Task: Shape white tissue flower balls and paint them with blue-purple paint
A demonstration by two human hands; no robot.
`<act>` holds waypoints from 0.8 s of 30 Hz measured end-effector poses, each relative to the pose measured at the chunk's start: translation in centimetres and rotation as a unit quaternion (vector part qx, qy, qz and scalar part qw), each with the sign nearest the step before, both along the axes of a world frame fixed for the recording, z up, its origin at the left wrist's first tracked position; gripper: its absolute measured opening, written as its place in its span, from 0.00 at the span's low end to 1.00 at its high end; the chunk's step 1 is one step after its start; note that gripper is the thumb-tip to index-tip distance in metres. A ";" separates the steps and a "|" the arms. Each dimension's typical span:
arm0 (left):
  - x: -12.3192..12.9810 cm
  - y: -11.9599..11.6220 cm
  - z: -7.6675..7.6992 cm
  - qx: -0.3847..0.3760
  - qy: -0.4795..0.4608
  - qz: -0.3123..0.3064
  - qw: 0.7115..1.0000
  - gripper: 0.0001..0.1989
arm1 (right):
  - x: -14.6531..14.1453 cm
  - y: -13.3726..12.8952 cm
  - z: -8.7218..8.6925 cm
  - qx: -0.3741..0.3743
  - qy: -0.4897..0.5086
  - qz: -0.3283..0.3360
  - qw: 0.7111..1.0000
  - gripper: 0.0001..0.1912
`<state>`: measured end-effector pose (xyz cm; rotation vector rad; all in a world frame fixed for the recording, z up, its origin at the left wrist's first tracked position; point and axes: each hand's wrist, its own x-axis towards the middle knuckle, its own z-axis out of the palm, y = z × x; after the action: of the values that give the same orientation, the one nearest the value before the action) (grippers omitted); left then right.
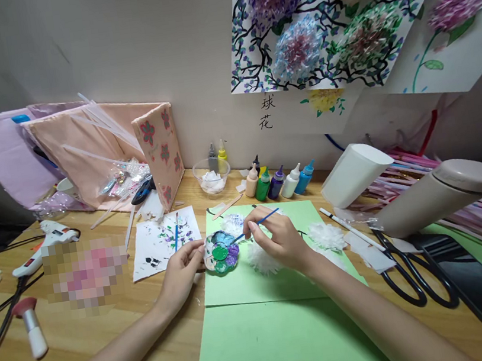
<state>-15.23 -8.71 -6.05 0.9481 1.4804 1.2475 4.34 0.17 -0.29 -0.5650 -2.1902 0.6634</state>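
My left hand grips the left rim of a small flower-shaped paint palette holding green, blue and purple paint. In my right hand is a thin blue paintbrush, pinched between the fingers. Its tip reaches into the palette's right side, by the blue and purple wells. Under both lies a light green sheet of paper. White fluffy paper flowers rest on the sheet, partly hidden behind my right hand. One flower near the palette carries blue-purple marks.
Several paint bottles and a clear bowl stand at the back. A paint-stained white paper bears another brush. Left lies a glue gun. To the right are scissors, a grey flask and a white roll.
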 end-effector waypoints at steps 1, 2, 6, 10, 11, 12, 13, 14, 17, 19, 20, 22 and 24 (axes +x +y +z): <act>0.0 0.0 0.0 0.001 -0.001 0.001 1.000 0.22 | 0.0 0.0 -0.1 0.001 -0.003 0.002 1.000 0.10; 0.0 0.0 0.0 0.001 -0.003 0.000 1.000 0.22 | -0.1 0.0 -0.1 0.002 -0.008 0.003 1.000 0.10; 0.0 -0.1 -0.1 0.004 -0.010 -0.012 1.000 0.20 | -0.1 0.1 -0.2 -0.001 -0.013 -0.003 1.000 0.10; 0.0 -0.1 0.1 0.002 -0.004 -0.011 1.000 0.20 | 0.0 0.1 -0.1 -0.006 -0.005 -0.003 1.000 0.10; 0.0 -0.1 0.1 0.002 -0.002 -0.010 1.000 0.20 | 0.0 0.1 -0.1 -0.004 -0.010 0.001 1.000 0.10; 0.0 -0.1 0.1 0.001 0.000 -0.009 1.000 0.20 | -0.1 0.0 -0.1 0.000 -0.014 0.003 1.000 0.10; 0.0 -0.1 0.1 0.001 0.001 -0.008 1.000 0.21 | -0.1 0.0 -0.1 0.003 -0.018 0.004 1.000 0.10; 0.0 -0.1 0.1 0.000 0.002 -0.008 1.000 0.21 | -0.1 0.0 -0.1 0.005 -0.018 0.003 1.000 0.10; 0.0 -0.1 0.0 -0.002 -0.002 -0.008 1.000 0.21 | -0.1 0.0 0.0 0.003 -0.006 -0.004 1.000 0.10; 0.0 -0.1 -0.1 0.000 -0.009 -0.012 1.000 0.20 | -0.1 0.0 0.0 0.003 -0.002 -0.001 1.000 0.09; 0.0 -0.1 -0.1 0.002 -0.011 -0.012 1.000 0.20 | -0.1 0.0 0.0 0.006 -0.003 0.003 1.000 0.09; 0.0 -0.1 -0.1 0.003 -0.008 -0.013 1.000 0.20 | -0.1 0.1 0.0 0.008 -0.013 0.015 1.000 0.09; 0.0 -0.1 -0.1 -0.001 -0.003 -0.014 1.000 0.21 | -0.1 0.1 0.0 0.006 -0.020 0.019 1.000 0.09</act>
<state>-15.27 -8.76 -6.18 0.9596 1.4586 1.2283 4.26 0.27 -0.31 -0.5360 -2.2466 0.6635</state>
